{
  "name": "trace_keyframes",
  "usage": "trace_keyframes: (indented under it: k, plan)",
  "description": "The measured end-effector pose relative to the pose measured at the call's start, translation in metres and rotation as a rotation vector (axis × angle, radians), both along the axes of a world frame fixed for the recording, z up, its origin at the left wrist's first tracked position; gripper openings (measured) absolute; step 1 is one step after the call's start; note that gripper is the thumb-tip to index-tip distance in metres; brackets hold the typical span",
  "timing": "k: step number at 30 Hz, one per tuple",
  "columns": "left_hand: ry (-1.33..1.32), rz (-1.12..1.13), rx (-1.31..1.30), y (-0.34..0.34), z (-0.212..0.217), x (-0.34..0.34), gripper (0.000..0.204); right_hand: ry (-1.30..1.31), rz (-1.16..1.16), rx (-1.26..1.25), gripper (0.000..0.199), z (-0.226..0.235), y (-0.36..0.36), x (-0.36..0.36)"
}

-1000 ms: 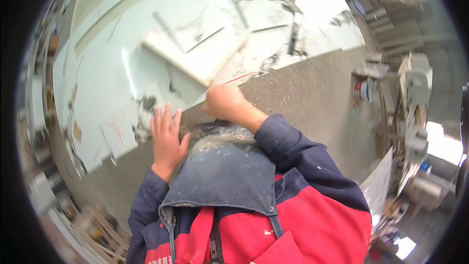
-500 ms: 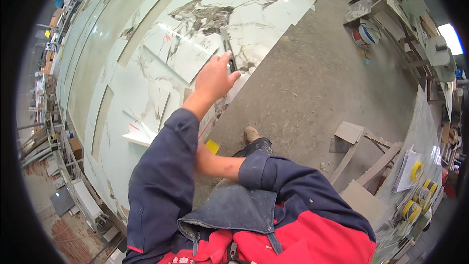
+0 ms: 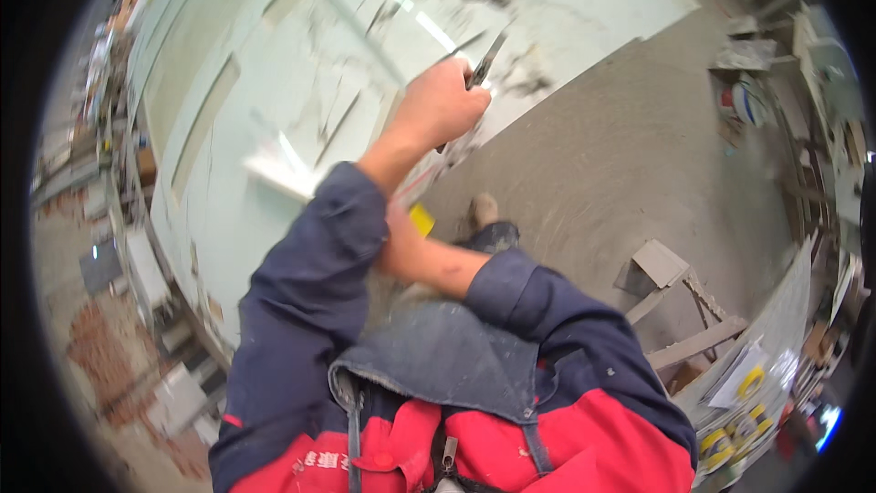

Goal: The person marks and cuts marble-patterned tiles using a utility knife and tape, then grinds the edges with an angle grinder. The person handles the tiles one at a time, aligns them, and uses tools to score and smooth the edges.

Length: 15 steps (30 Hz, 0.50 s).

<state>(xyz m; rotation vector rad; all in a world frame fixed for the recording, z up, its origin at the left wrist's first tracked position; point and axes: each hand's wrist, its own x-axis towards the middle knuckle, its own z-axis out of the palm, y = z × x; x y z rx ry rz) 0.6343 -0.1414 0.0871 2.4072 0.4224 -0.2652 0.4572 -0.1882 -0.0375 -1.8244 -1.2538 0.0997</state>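
Note:
My left hand (image 3: 443, 102) is closed around a narrow dark tool with a metallic tip (image 3: 490, 57), like a knife; its exact kind is blurred. The tool points away and to the right above a glossy white slab with dark grey veining (image 3: 283, 73). My right hand (image 3: 399, 242) lies below my left forearm at the slab's near edge, its fingers mostly hidden. Beside it shows a small flat yellow thing (image 3: 422, 219); whether the hand touches it, I cannot tell. A white tile piece (image 3: 278, 173) sits on the slab left of my left forearm.
Grey concrete floor (image 3: 584, 155) lies right of the slab. Wooden offcuts (image 3: 698, 342) and a small board (image 3: 660, 263) stand at the right, near rolls of yellow tape (image 3: 735, 434). A bucket (image 3: 750, 102) stands at the far right. Racks and scraps line the left.
The tool has swung from leaning left to pointing up and right, and my left hand has turned with it. The whole view has shifted, with things appearing lower and further right.

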Motion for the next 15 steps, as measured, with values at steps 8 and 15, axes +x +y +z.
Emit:
trace_keyframes:
  k: [8, 15]
  plan:
    - [-0.013, 0.712, -0.249, 0.081, 0.117, -0.307, 0.014, -0.001, 0.357, -0.717, 0.020, 0.078, -0.006, 0.039]
    - [0.204, 0.908, -0.115, 0.030, 0.037, -0.429, 0.022, 0.027, 0.409, -0.700, 0.031, 0.081, -0.008, 0.042]
